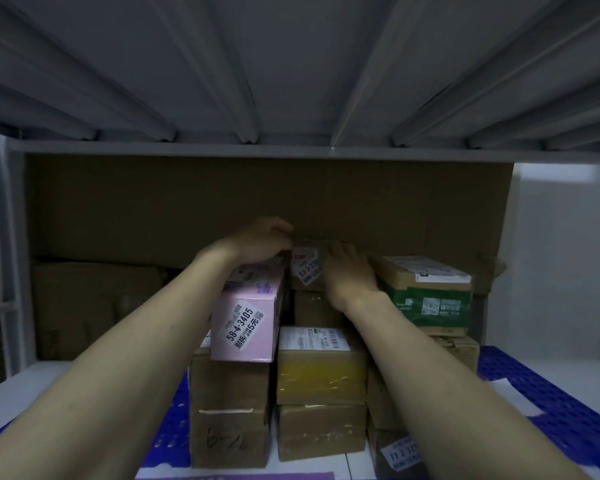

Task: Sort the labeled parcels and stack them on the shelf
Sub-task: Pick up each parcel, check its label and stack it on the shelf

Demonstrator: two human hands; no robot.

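- A small brown parcel (305, 271), white label facing out, is being seated on top of the middle stack, deep in the shelf (39, 372) bay and right against the cardboard backing (222, 195).
- The left hand (260, 242) is curled over the parcel's upper left corner; the grip there looks closed on the parcel, though the fingertips are hidden behind it.
- The right hand (347, 271) is laid flat along the parcel's right face, fingers fairly straight, pressing rather than clasping.
- Just left of the grip, the pink box (250, 317) lies under the left wrist; it should not be nudged, since it overhangs the brown carton (229, 382) below it.
- Just right of the grip, the green-banded box (426, 292) sits close; the gap is judged tight, so the parcel is best slid in straight, not twisted.
- Below the grip, the yellow-taped parcel (321, 372) and those under it carry the load; pressure is best kept downward and even.
- The label should be left facing outward, readable.
- Likely risk: a tilted seat, toppling the column.
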